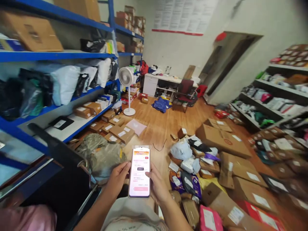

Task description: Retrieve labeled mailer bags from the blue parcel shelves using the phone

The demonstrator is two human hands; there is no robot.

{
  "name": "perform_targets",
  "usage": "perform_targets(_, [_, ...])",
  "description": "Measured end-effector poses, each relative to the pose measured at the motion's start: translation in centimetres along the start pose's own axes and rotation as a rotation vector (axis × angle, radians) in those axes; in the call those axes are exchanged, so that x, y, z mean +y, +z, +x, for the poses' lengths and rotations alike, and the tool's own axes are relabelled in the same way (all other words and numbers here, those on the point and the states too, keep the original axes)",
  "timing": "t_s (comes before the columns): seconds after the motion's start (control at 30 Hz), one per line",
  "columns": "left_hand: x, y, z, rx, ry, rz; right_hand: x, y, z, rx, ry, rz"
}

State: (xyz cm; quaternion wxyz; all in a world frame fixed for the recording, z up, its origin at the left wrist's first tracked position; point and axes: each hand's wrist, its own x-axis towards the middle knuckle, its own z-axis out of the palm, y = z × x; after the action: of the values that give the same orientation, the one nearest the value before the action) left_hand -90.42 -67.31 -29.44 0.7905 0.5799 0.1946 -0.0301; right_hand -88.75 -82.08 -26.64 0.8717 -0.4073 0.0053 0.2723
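A smartphone with a lit screen is held upright in front of my body, low in the middle of the head view. My left hand grips its left edge, with the thumb along the side. On the other side my right hand holds the right edge, its thumb over the screen. White and pink panels, an orange banner at the top and a small dark pop-up box show on the display; the text is too small to read. The fingers behind the phone are hidden.
Many parcels and a large cardboard box cover the floor on the right. Blue shelving with bags and boxes lines the left. A white fan, a desk and a chair stand further back. More shelves are at right.
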Motion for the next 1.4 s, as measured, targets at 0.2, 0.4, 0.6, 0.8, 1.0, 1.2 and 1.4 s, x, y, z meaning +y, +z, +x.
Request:
perform_targets(0.2, [1.2, 3.2, 5.7, -0.13, -0.023, 0.094, -1.6, -2.5, 4.4, 0.267, -0.1, 0.061])
perform_targets(0.4, [2.7, 6.1, 13.2, -0.221, -0.031, 0.154, -4.3, -4.5, 11.6, 0.491, -0.132, 0.109])
perform_targets(0.6, [4.9, 8.2, 21.0, -0.191, -0.24, 0.135, -7.0, -6.2, 18.0, 0.466, -0.161, 0.182])
perform_targets(0.8, [6.2, 9.6, 26.3, -0.426, -0.397, -0.11, -9.5, -8.1, 23.6, 0.521, -0.275, 0.152])
perform_targets(1.0, [8.6, 12.1, 30.2, -0.673, -0.663, -0.161, -12.7, -10.2, 26.9, 0.498, -0.324, 0.068])
perform_targets(1.2, [9.4, 16.8, 35.4, -0.802, -0.6, 0.021, -18.3, -14.1, 28.9, 0.536, -0.34, -0.273])
perform_targets(1.4, [9.5, 24.0, 41.3, -0.721, -0.494, 0.075, -25.4, -20.0, 32.7, 0.409, -0.399, -0.349])
